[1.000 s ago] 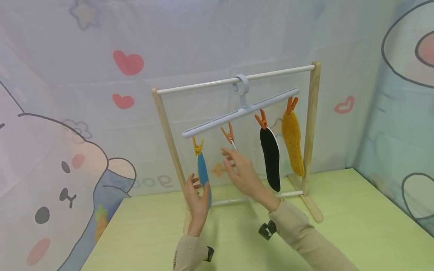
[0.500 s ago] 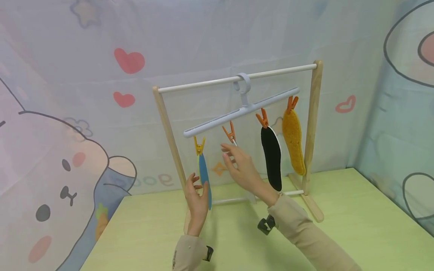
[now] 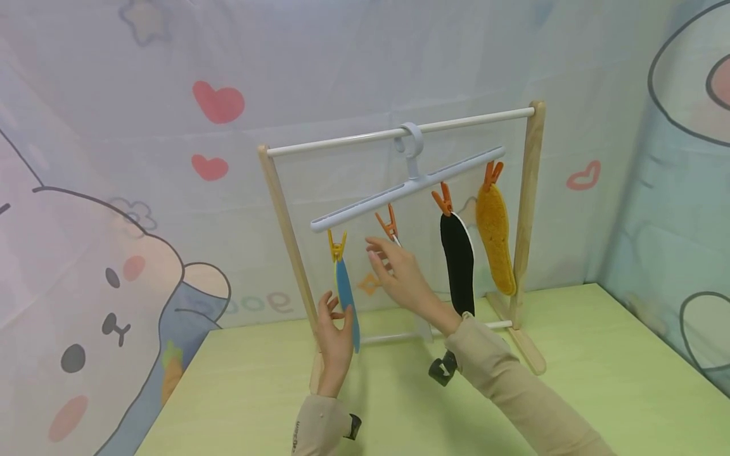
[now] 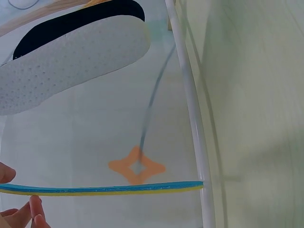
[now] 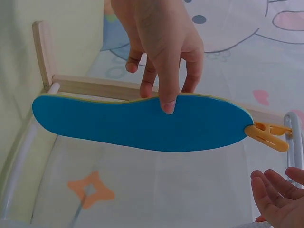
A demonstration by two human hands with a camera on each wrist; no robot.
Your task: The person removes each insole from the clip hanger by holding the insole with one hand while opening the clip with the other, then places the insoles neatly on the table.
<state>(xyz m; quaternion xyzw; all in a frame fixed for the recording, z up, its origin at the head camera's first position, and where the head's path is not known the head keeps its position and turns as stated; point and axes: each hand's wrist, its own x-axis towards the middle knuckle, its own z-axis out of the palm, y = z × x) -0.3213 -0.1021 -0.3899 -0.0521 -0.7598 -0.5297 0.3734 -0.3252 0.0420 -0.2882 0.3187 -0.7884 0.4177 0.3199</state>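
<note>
A blue insole [image 5: 142, 123] with a yellow back hangs from a yellow clothespin [image 3: 337, 248] at the left end of a pale hanger [image 3: 373, 201]. My left hand [image 3: 334, 339] lies loosely about it, thumb at the blue face and fingertips by the yellow one. Fingers relaxed and holding nothing, my right hand [image 3: 406, 278] hovers to the right of that clothespin. In the head view it hides most of a white dotted insole [image 4: 85, 61], which an orange clothespin [image 3: 389, 225] holds. A black insole [image 3: 457, 263] and a fuzzy mustard insole [image 3: 493, 237] hang farther right.
The hanger hooks over the white top bar [image 3: 342, 144] of a wooden rack [image 3: 527, 215] and slopes down to the left. A white lower bar [image 4: 190, 104] runs near the green tabletop [image 3: 245, 386]. A printed cloth [image 3: 319, 69] stands behind.
The right hand has shifted slightly left and up, and its forearm now covers the black insole's lower end. The blue insole has turned a little; the left hand stays beside it.
</note>
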